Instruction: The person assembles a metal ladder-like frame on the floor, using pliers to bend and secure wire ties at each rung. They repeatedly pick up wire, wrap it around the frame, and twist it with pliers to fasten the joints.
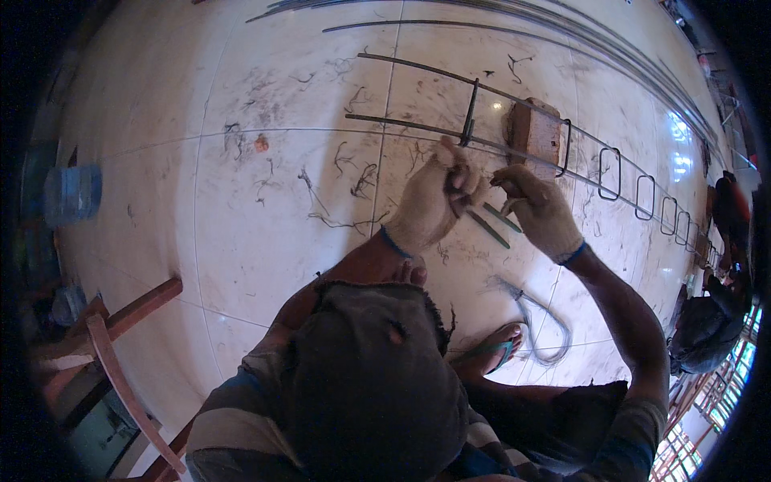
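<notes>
Clock dirs = whole view, 12 at top. Rebar cage [412, 124] runs from approx 12 to 3 o'clock: long thin bars w/ stirrups spaced along them, over a pale tiled floor [265, 189]. Nearest stirrup [472, 104] stands across the bars at approx 1 o'clock, just past the L hand's fingertips.

L hand [438, 197], in knit glove, at approx 1 o'clock: fingers mostly curled in, thumb side up by the near bar. Pair of green tool handles [490, 230] sticks out b/w the 2 hands, toward 4 o'clock; can't tell if L has hold of them, tool head hidden.

R hand [540, 210], also gloved, at approx 2 o'clock: fingers bent toward the L, part-closed, tips near together; can't tell if anything's pinched there. Hands v. close.

Brick [534, 136] under the cage, approx 2 o'clock. Loose rods [482, 30] lie beyond, 12 to 2. Wire scraps [365, 181] strewn at 11–12. Wire bundle [550, 353], looped, at 4, next to foot in flip-flop [503, 347]. Clear plastic bottle [74, 195] at 9–10; wooden chair [144, 309], partly seen, at 8.
</notes>
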Motion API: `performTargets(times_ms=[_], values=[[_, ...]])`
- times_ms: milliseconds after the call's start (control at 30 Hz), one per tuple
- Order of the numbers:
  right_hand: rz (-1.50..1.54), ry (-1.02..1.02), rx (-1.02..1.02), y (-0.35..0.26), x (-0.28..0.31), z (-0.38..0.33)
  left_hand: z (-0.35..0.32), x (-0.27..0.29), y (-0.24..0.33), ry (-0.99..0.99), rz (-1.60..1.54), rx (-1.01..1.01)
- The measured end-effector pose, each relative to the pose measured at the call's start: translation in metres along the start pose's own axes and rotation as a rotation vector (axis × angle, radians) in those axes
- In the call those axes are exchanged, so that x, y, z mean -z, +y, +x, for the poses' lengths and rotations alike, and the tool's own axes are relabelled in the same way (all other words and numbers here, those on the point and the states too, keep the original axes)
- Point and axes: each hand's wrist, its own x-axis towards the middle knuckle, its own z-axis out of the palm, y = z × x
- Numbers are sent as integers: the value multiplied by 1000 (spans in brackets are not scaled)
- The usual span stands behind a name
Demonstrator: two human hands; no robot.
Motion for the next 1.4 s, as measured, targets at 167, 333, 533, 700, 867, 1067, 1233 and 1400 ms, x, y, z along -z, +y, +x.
performTargets(times_ms=[167, 333, 533, 700, 867, 1067, 1233, 1400], values=[[-241, -658, -114, -3, -25, -4, 15, 9, 16, 50, 303, 328], [-360, -225, 239, -7, -9, -2, 12, 24, 21, 171, -101, 419], [-680, 39, 73, 24, -23, 3, 9, 22, 5, 1, 275, 77], [-735, -360, 219, 28, -41, -6, 24, 30, 18, 9, 328, 233], [-892, -71, 263, 13, -28, -5, 35, 24, 36, 55, 263, 291], [-718, -48, 593, -6, 8, 14, 39, 15, 49, 102, -252, 597], [-792, 222, 402, -4, 6, 18, 23, 9, 30, 75, 44, 197], [-314, -47, 169, 14, -9, 17, 33, 11, 49, -56, 526, 137]])
